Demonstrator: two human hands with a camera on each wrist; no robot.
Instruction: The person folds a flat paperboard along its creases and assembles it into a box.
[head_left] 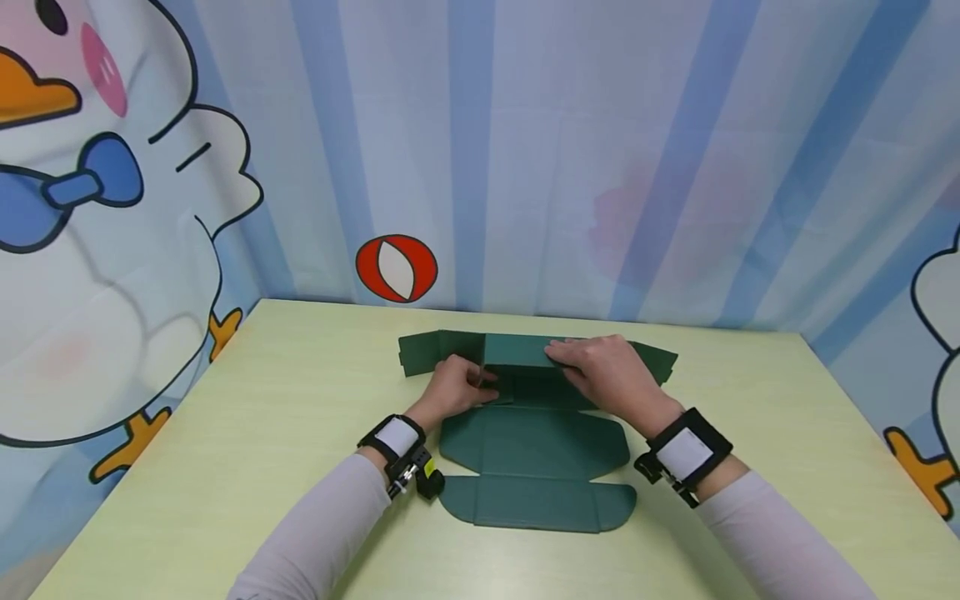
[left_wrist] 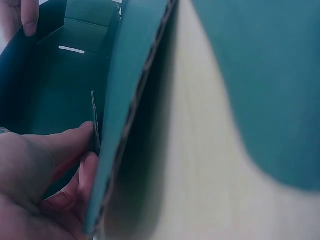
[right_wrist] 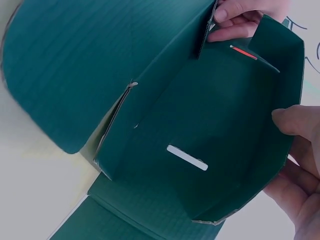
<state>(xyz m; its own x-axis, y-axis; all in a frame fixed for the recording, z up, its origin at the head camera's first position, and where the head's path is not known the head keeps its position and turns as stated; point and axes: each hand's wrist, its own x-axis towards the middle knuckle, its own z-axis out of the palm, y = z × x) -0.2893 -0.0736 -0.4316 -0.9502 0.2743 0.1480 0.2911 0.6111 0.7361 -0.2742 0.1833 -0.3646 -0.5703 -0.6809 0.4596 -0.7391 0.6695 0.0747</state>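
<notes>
A dark green cardboard box (head_left: 555, 446), partly folded, lies on the table with its lid panel spread flat on the near side. At the box's left end, my left hand (head_left: 450, 390) pinches a small end flap (left_wrist: 95, 117) between thumb and fingers. My right hand (head_left: 611, 375) grips the raised far wall (right_wrist: 295, 80), thumb on its inner face and fingers behind it. Inside, the bottom shows a white slot (right_wrist: 187, 157) near one end and a red-lit slot (right_wrist: 244, 52) near the other.
The pale yellow table (head_left: 225, 417) extends around the box. Behind it hangs a striped blue curtain (head_left: 540, 167) with a large printed duck (head_left: 67, 333) at left. Side flaps (head_left: 420, 353) stick out past the box's far left and right ends.
</notes>
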